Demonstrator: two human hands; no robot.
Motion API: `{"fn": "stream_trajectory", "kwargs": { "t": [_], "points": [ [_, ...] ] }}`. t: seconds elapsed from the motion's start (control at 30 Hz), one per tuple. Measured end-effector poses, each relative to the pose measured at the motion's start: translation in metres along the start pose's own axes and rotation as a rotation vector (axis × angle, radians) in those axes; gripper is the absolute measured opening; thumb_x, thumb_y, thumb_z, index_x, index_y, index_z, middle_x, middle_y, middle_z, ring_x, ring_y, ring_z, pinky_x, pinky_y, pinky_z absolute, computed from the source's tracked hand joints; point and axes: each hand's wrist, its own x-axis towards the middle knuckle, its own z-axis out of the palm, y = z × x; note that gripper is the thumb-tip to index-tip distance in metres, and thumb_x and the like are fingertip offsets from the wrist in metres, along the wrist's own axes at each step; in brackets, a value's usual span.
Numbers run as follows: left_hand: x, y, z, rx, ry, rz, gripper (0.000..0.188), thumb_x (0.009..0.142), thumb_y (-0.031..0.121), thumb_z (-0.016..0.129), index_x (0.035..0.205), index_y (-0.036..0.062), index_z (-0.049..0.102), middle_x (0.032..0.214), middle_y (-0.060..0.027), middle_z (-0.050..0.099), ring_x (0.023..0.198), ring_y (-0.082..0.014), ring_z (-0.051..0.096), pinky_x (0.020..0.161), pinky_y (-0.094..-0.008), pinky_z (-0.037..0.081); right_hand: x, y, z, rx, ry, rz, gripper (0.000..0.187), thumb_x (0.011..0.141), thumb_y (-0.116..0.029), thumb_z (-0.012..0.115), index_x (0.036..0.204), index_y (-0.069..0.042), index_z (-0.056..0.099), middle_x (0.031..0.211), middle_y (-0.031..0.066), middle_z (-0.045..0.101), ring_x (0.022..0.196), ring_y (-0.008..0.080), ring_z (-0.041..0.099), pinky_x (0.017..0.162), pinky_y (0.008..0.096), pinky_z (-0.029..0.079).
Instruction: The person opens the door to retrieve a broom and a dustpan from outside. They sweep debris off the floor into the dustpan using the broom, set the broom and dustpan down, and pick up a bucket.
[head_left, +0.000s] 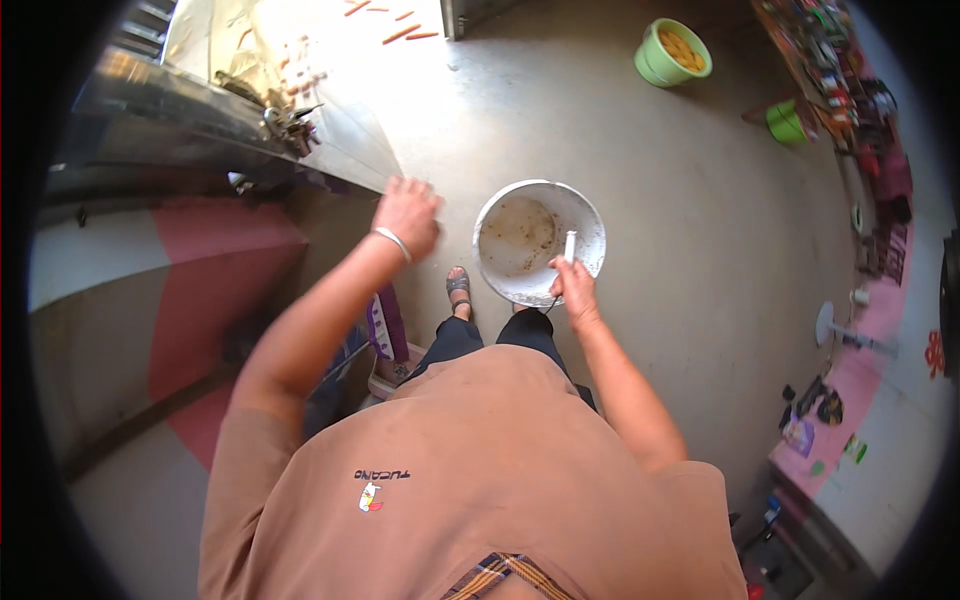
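Observation:
A white bucket (495,285) stands on the floor just in front of my feet, with a little murky liquid and dark specks at its bottom. Over its near right rim, my right hand (577,291) is closed round the bucket's handle, whose white grip (570,246) sticks out past my fingers; a thin dark wire hangs below. My left hand (408,217), a pale bangle on its wrist, is in the air left of the bucket, close to the corner of a metal counter (350,150). Its fingers are somewhat blurred but look loosely apart, with nothing visible in them.
Orange sticks (400,35) lie on the bright surface at the far left. A pale green bucket (655,60) of orange pieces stands on the floor at the far right, near a smaller green container (787,122). Crowded pink shelving (900,240) lines the right side. A purple-and-white package (385,325) is by my left leg.

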Motion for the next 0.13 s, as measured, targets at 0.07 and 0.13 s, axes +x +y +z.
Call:
{"fn": "stream_trajectory", "kwargs": {
  "t": [0.07,0.13],
  "points": [
    [0.008,-0.053,0.028,0.464,-0.204,-0.025,0.033,0.078,0.028,0.050,0.105,0.0132,0.060,0.119,-0.0110,0.047,0.121,-0.0294,0.035,0.103,-0.0510,0.019,-0.003,-0.008,-0.020,0.172,0.086,0.099,0.030,0.088,-0.033,0.052,0.080,-0.005,0.056,0.056,-0.0003,0.049,0.049,0.0092,0.047,0.048,0.0233,0.040],
    [0.018,-0.111,0.058,0.546,-0.471,-0.231,0.042,0.084,0.026,0.045,0.121,0.0072,0.051,0.132,-0.0130,0.042,0.131,-0.0313,0.022,0.105,-0.0549,0.013,-0.012,-0.013,-0.044,0.260,0.174,0.139,0.030,0.088,-0.033,0.053,0.079,-0.005,0.054,0.060,0.0013,0.052,0.050,0.0097,0.048,0.049,0.0232,0.043]
  ]
}}
